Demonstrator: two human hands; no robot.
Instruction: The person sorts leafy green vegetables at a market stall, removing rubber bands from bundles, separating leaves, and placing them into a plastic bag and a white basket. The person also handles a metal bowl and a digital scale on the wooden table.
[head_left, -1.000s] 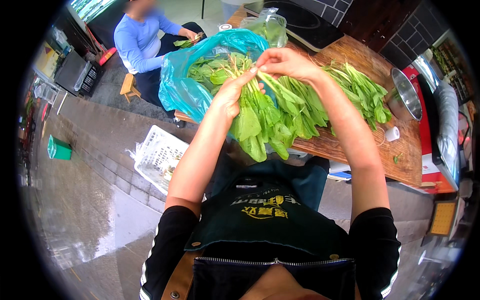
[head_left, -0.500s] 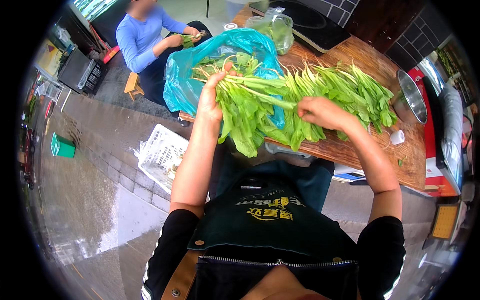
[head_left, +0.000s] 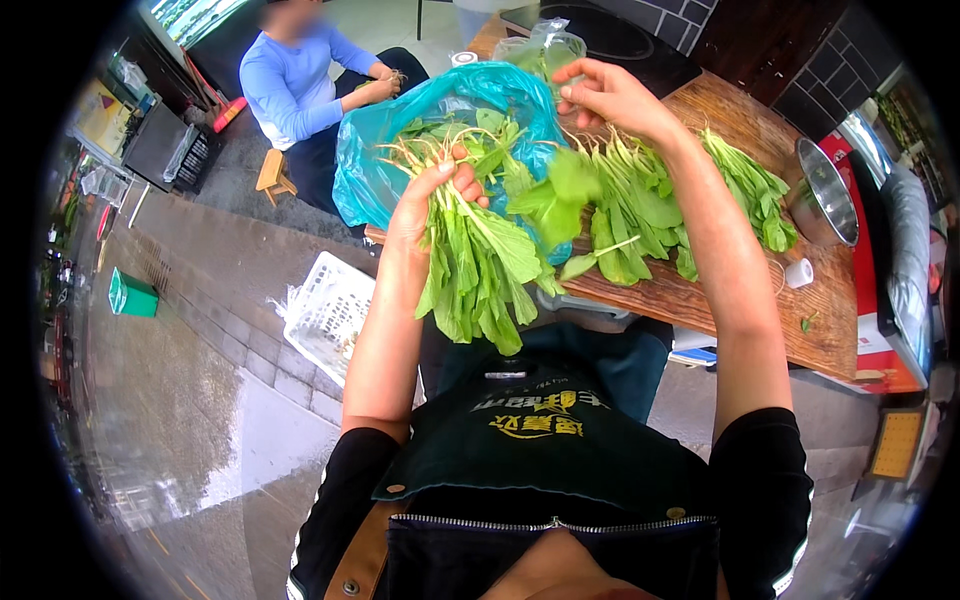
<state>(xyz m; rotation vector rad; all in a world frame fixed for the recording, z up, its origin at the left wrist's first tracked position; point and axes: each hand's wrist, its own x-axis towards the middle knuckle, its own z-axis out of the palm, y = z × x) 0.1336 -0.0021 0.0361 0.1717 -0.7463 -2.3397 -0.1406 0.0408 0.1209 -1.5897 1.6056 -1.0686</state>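
My left hand (head_left: 437,195) is closed round a bunch of leafy greens (head_left: 485,270), its pale roots sticking out above my fingers and its leaves hanging down. Raised over the far side of the table is my right hand (head_left: 605,95), fingers bent toward the thumb. Below it a single green leaf (head_left: 565,190) is smeared by motion; whether its stem reaches my fingers is unclear. Beneath my right forearm lies a row of the same greens (head_left: 640,200), roots pointing away from me. A teal plastic bag (head_left: 365,160) with greens in it stands open behind my left hand.
The wooden table (head_left: 740,320) bears a steel bowl (head_left: 826,195), a small white roll (head_left: 798,273), a clear bag (head_left: 540,55) and a black cooktop (head_left: 640,65). At far left a person (head_left: 290,80) in blue sits handling greens. A white basket (head_left: 325,305) stands on the floor.
My right hand has moved up and away from me, off the stalk it was pulling at. The bunch in my left hand now hangs lower and narrower.
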